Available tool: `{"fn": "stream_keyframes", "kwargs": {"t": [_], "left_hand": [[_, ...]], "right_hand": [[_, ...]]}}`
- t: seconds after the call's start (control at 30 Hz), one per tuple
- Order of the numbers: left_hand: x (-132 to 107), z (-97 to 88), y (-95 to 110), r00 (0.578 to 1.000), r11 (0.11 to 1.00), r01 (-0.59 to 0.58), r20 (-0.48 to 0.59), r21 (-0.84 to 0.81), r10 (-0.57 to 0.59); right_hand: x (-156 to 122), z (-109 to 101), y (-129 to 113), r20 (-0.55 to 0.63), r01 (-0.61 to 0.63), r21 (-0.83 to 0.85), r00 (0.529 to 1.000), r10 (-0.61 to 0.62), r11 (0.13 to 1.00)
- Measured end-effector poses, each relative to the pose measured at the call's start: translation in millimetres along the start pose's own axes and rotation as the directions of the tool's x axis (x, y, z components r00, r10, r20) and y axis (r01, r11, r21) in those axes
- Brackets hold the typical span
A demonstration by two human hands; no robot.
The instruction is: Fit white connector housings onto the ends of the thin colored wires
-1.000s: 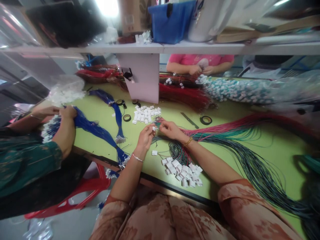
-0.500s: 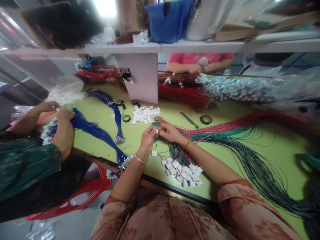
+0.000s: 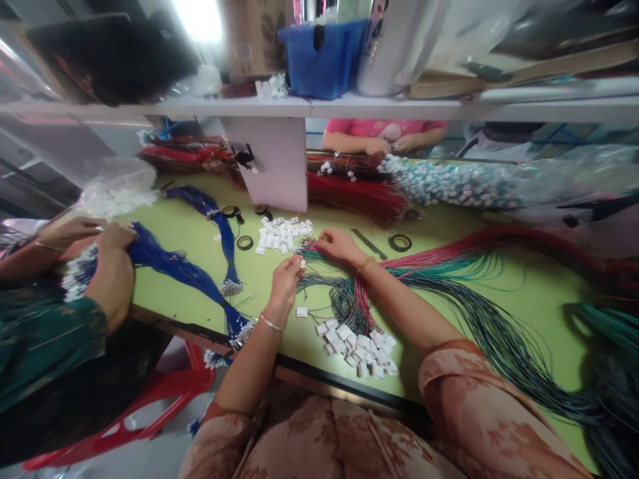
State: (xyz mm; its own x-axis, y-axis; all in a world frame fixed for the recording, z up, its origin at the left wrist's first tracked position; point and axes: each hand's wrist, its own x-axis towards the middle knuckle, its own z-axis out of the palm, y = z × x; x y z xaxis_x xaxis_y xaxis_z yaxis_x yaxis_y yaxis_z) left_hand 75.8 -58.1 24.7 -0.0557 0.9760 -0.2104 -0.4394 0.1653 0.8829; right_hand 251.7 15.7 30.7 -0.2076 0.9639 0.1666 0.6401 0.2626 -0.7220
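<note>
My left hand (image 3: 286, 278) is closed in a pinch on a small white connector, held just above the green table (image 3: 200, 229). My right hand (image 3: 340, 245) reaches a little further out and pinches the ends of the red and green wire bundle (image 3: 449, 263). A pile of white connectors with wires attached (image 3: 357, 346) lies near the table's front edge between my arms. One single white connector (image 3: 301, 311) lies by my left wrist. A heap of loose white connectors (image 3: 280, 233) sits beyond my hands.
A person at the left grips a blue wire bundle (image 3: 170, 261) in both hands. Another person in pink works across the table (image 3: 384, 136). Tape rolls (image 3: 399, 242), red wire bundles (image 3: 359, 189) and a white shelf post (image 3: 279, 163) stand behind; a cluttered shelf runs overhead.
My right hand has moved away from my left hand, out to the wire ends. The left hand stays closed on the connector. The view has shifted slightly.
</note>
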Motion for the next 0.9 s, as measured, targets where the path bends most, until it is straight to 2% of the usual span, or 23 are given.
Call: {"fn": "stream_keyframes", "kwargs": {"t": [0.1,0.17,0.27,0.37,0.53,0.63,0.7,0.9], "left_hand": [[-0.2,-3.8,2.8,0.999,1.000,0.024,-0.025,0.005,-0.024],[-0.6,-5.8,3.1,0.999,1.000,0.025,-0.025,0.009,-0.025],[-0.8,-5.8,2.3,1.000,1.000,0.017,-0.011,-0.008,-0.017],[-0.7,-2.6,1.2,1.000,0.999,0.028,0.005,-0.035,-0.028],[-3.9,1.3,-0.2,0.998,0.998,0.020,0.057,-0.064,-0.016],[-5.7,0.5,-0.5,0.997,0.997,-0.001,0.074,-0.080,0.007],[-5.3,-0.4,-0.7,0.996,0.993,-0.002,0.085,-0.121,0.012],[-2.6,0.9,-1.0,0.994,0.971,0.044,0.103,-0.233,-0.020]], "right_hand": [[17.1,2.6,12.9,0.030,-0.062,-0.101,0.997,0.065,0.993],[19.6,3.2,17.7,0.041,-0.053,-0.061,0.998,0.055,0.997],[17.4,-2.0,17.9,-0.022,-0.023,-0.004,0.999,0.023,1.000],[17.3,-9.4,6.2,-0.069,0.030,0.057,0.997,-0.026,0.998],[20.5,-12.4,-35.6,0.005,0.150,0.257,0.988,-0.157,0.955],[12.7,-12.4,-55.3,0.034,0.131,0.325,0.988,-0.150,0.937],[2.0,-12.4,-59.5,0.073,0.108,0.341,0.987,-0.140,0.934],[-33.7,-8.5,-46.2,0.150,0.089,0.311,0.979,-0.142,0.946]]}}
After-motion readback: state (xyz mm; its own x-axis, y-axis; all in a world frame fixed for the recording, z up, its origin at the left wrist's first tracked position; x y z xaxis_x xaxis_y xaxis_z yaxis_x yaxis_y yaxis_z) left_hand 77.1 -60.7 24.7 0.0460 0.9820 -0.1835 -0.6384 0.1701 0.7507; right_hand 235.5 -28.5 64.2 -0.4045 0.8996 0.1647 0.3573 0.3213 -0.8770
